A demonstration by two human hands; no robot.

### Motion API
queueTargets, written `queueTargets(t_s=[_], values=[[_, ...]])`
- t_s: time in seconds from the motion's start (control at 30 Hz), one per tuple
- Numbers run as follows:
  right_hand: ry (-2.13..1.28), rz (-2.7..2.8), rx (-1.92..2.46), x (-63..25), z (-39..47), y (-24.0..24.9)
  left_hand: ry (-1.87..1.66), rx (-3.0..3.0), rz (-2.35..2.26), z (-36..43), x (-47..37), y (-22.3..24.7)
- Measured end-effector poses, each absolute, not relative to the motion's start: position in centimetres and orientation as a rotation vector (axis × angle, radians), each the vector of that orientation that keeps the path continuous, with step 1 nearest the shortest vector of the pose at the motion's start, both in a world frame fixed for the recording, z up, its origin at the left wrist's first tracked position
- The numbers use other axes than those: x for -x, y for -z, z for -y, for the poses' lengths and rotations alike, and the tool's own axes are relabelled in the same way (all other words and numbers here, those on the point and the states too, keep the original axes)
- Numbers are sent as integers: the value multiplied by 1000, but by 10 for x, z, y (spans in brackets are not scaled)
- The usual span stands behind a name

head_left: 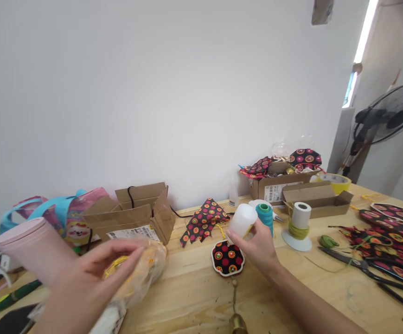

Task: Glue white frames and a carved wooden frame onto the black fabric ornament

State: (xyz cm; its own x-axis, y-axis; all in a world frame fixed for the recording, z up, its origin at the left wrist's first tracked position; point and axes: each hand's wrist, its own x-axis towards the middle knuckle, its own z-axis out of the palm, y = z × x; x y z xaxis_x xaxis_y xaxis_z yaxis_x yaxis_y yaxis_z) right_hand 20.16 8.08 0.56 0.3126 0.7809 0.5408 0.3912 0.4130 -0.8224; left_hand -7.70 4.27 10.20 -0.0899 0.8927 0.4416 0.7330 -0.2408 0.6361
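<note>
My right hand [259, 246] is closed around a translucent white bottle [243, 219], held tilted above the wooden table. Just below it lies a black patterned fabric piece [227, 259] with a white scalloped edge, and a green cord with a bead and a brass bell [238, 323] extends toward the near edge. My left hand [93, 278] is raised at the left, thumb and fingers curved with a gap between them and nothing visibly held. Behind its fingers is a clear plastic bag [145, 273] with yellow contents. A patterned fabric scrap [206, 220] lies behind the scalloped piece.
A cardboard box [135, 215] and pink cup [34, 250] stand left. Right are a teal thread spool [265, 218], a green cord spool [297, 232], black scissors [364, 265] and fabric pieces. A filled box [274, 190] stands at the back; a fan [378, 118] is beyond.
</note>
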Motion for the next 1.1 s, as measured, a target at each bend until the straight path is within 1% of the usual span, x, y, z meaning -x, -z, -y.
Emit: queueTargets(t_s=[0.07, 0.17, 0.33, 0.53, 0.77, 1.1], values=[[-350, 1307, 1194, -201, -81, -6, -1170, -1935, -1581, -46, 38, -97], [-330, 1312, 1189, -201, -81, -7, -1059, -1829, -1272, -68, -13, -76], [-244, 1330, 1222, -204, -82, -5, -1064, -1783, -1173, -114, -56, -29], [-150, 1381, 1286, -204, -86, 2, -1084, -1749, -1168, -130, -58, 3], [-384, 1257, 1291, -204, -90, 5, -1121, -1726, -1224, -125, -50, 10], [-521, 1189, 1212, -199, -88, 4, -1070, -1782, -1170, -120, -55, 13]])
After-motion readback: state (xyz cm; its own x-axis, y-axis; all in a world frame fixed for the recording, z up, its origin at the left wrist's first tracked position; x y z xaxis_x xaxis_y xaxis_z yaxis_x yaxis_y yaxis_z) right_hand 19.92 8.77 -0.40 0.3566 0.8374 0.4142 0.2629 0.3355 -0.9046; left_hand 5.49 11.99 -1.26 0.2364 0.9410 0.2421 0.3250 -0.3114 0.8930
